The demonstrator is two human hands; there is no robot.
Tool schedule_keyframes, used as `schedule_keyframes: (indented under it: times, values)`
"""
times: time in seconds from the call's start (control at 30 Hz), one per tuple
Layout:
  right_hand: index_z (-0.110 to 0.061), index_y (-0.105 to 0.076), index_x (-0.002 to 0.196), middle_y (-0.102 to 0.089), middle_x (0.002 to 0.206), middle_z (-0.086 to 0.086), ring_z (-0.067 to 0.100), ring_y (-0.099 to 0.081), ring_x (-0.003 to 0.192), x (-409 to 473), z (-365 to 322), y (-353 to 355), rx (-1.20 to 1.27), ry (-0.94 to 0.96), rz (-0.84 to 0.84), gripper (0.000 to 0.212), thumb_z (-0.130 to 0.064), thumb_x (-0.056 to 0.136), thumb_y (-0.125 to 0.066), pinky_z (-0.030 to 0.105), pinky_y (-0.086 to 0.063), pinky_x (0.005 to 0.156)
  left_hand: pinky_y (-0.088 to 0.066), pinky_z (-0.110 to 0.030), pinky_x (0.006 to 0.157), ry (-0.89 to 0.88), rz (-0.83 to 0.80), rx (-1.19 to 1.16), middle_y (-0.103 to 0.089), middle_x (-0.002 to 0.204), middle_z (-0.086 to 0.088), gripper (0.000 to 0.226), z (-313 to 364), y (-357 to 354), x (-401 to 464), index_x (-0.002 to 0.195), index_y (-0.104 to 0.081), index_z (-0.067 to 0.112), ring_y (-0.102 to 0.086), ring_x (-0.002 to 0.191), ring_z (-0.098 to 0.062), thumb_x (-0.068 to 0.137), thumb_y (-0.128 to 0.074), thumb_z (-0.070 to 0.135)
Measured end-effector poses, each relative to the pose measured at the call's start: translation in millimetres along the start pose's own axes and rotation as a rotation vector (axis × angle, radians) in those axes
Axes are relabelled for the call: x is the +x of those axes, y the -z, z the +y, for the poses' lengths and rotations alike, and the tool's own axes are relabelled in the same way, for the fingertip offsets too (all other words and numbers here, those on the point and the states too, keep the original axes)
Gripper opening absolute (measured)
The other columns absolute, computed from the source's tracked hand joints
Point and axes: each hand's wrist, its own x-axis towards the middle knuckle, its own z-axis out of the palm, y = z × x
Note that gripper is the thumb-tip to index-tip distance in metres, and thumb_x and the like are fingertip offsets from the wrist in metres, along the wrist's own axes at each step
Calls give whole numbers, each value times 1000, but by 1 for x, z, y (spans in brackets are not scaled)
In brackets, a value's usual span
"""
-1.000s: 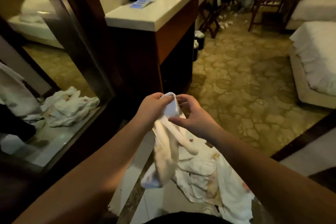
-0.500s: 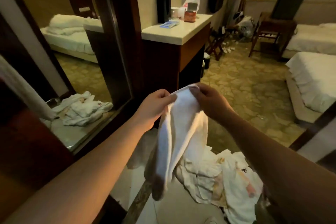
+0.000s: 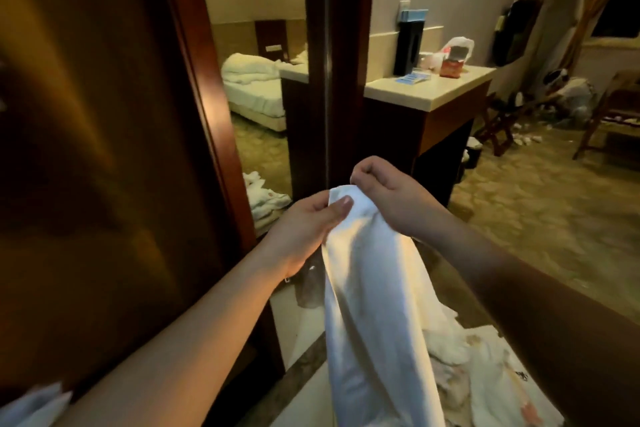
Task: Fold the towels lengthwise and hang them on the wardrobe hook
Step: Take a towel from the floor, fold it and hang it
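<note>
A white towel (image 3: 367, 288) hangs in front of the person, over a heap of towels (image 3: 485, 378) on the floor. The left hand (image 3: 304, 229) pinches its top edge under the thumb; the right hand (image 3: 388, 194) grips the same edge, fingers curled. A mirror (image 3: 259, 97) stands behind.

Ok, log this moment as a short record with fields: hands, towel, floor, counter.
left hand: pinches the towel's top edge
right hand: grips the same top edge, fingers curled
towel: white, hanging down from both hands
floor pile: more crumpled towels lying below the hands
counter: pale top, small items at its far end
hook: not visible
</note>
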Motion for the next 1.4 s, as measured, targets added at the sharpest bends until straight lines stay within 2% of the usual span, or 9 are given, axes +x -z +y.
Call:
schedule_keyframes:
  times: [0.13,0.3,0.43,0.53,0.8,0.97,1.07,1.2,1.4]
  values:
    - [-46,-53,95,-65,91,-10,2,-60,83,-38,-18,-24,14,6,-170,7,-51,93,-58,27,-50,71,-54,-30,88,-48,143,87,-75,103,-7,26,15,7,-70,110,-72,13,-71,98,-20,102,-50,24]
    - [-42,-59,84,-62,84,-21,-5,-59,76,-74,-35,-61,-14,-42,-284,12,-51,90,-63,12,-43,63,-50,-49,99,-48,379,177,-75,105,-7,24,35,31,-152,103,-77,21,-68,105,-26,98,-58,35]
    - [-40,-61,91,-62,86,-21,-3,-59,78,-89,-41,-95,-66,-53,-368,13,-52,93,-60,15,-43,65,-50,-40,95,-50,540,216,-75,90,8,23,58,60,-211,94,-77,24,-68,88,-7,99,-56,31]
    - [-34,-66,98,-66,93,-14,3,-61,88,-95,-39,-123,-82,-28,-421,20,-52,94,-59,27,-49,78,-52,-38,91,-25,619,207,-74,93,8,24,72,82,-253,104,-74,17,-68,94,-12,99,-55,31]
    - [-29,-64,95,-65,86,-5,9,-58,78,-95,-52,-181,-157,-25,-356,16,-45,96,-58,28,-44,63,-55,-39,84,-52,928,109,-75,88,-1,19,91,150,-343,94,-76,16,-68,97,-27,94,-64,30]
    - [-26,-62,99,-65,92,-3,10,-57,80,-102,-83,-215,-191,-61,-295,21,-44,99,-53,29,-44,65,-56,-40,83,-81,1043,46,-73,96,-8,23,92,192,-400,102,-72,12,-70,94,-28,96,-60,31]
    - [-23,-63,109,-64,98,0,18,-56,86,-117,-119,-230,-120,-79,-169,27,-42,103,-46,33,-41,71,-53,-39,82,-84,1108,-5,-73,90,-7,23,90,216,-434,93,-72,13,-68,89,-26,95,-61,33]
    - [-22,-64,101,-69,104,7,19,-55,84,-142,-188,-256,-93,-48,-165,30,-39,104,-40,33,-37,70,-54,-37,86,-28,1174,-63,-76,86,-4,28,78,235,-481,90,-73,12,-72,89,-25,92,-61,38]
    - [-29,-48,146,-50,147,-3,15,-55,120,-191,-294,-274,197,-55,-208,46,-32,100,-50,24,-43,83,-57,-25,60,-4,1175,-273,-75,99,-12,35,54,232,-529,117,-67,1,-74,81,-20,103,-51,28]
